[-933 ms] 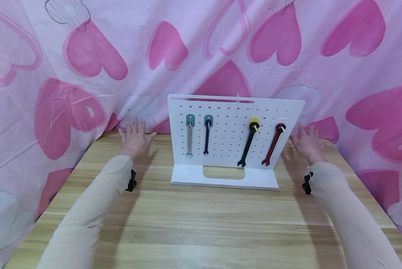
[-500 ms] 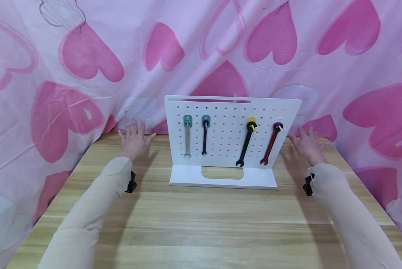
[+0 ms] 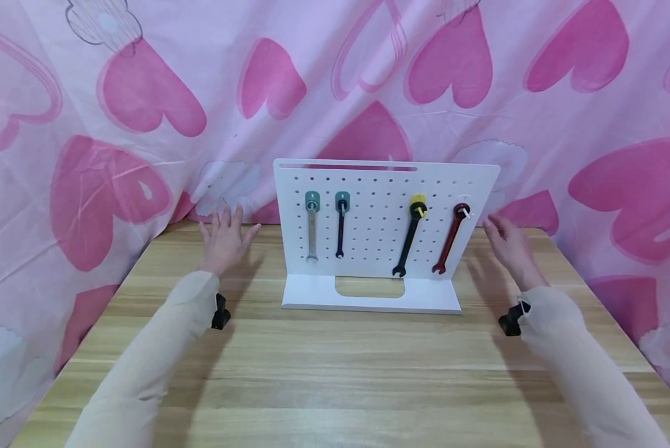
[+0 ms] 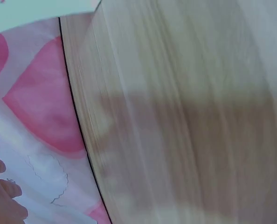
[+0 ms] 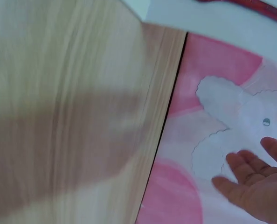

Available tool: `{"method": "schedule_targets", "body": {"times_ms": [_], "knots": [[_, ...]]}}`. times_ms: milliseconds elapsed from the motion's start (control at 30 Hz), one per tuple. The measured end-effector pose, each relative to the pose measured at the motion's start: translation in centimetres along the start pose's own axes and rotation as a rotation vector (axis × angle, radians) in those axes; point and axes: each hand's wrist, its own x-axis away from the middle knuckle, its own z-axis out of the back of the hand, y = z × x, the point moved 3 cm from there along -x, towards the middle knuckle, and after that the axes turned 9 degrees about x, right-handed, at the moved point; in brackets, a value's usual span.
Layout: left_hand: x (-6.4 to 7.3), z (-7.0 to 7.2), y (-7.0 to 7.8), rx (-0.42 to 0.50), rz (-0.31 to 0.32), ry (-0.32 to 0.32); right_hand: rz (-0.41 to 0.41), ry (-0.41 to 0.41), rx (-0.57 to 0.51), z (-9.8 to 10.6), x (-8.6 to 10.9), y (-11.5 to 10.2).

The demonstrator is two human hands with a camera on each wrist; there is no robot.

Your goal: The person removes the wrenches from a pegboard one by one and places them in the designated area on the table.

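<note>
A white pegboard stand (image 3: pixel 376 186) stands toward the back of the table, with wrenches hung on its pegs. From left to right hang a silver wrench (image 3: pixel 311 233), a dark purple wrench (image 3: pixel 340 233), a larger black wrench (image 3: pixel 407 242) and a red wrench (image 3: pixel 448 246). My left hand (image 3: pixel 223 241) is held left of the stand, fingers spread, holding nothing. Just right of the board, nearest the red wrench, my right hand (image 3: pixel 510 247) has its fingers closer together and slightly bent. In the right wrist view the right hand (image 5: pixel 257 179) holds nothing.
Pale wood tabletop (image 3: pixel 335 373) lies under both arms. A pink curtain with hearts (image 3: pixel 155 81) hangs right behind the table's back edge. Teal and yellow hook plates (image 3: pixel 418 199) sit above the wrenches. A black wrist camera (image 3: pixel 220 312) is strapped below each hand.
My right hand has turned and drawn its spread fingers together beside the board. The left hand stays nearly in place. The head view has shifted slightly.
</note>
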Motion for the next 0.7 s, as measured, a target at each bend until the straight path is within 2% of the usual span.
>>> {"method": "schedule_targets", "body": {"times_ms": [67, 167, 267, 333, 400, 467, 567, 633, 700], "knots": [[0.5, -0.2, 0.2, 0.059, -0.026, 0.05, -0.002, 0.045, -0.049, -0.2, 0.5, -0.2], [1.5, -0.6, 0.6, 0.184, -0.081, 0.177, -0.02, 0.096, -0.196, -0.7, 1.2, -0.4], [2.7, -1.1, 1.2, 0.324, -0.13, 0.337, -0.016, 0.138, -0.442, -1.4, 1.9, -0.7], [3.5, -1.6, 1.8, 0.441, -0.143, 0.429, -0.006, 0.15, -0.609, -2.0, 2.2, -0.8], [4.2, -2.0, 2.4, 0.572, -0.14, 0.503, 0.002, 0.162, -0.73, -2.4, 2.5, -1.0], [4.9, -2.6, 3.3, 0.721, -0.126, 0.549, -0.002, 0.172, -0.786, -2.8, 2.6, -1.2], [5.7, -3.5, 4.8, 0.915, -0.11, 0.581, -0.019, 0.19, -0.792, -3.3, 2.7, -1.5], [6.0, -4.2, 6.0, 1.011, -0.105, 0.577, -0.038, 0.208, -0.784, -3.5, 2.7, -1.8], [6.1, -4.8, 7.1, 1.066, -0.105, 0.565, -0.064, 0.222, -0.773, -3.7, 2.7, -2.1]]}}
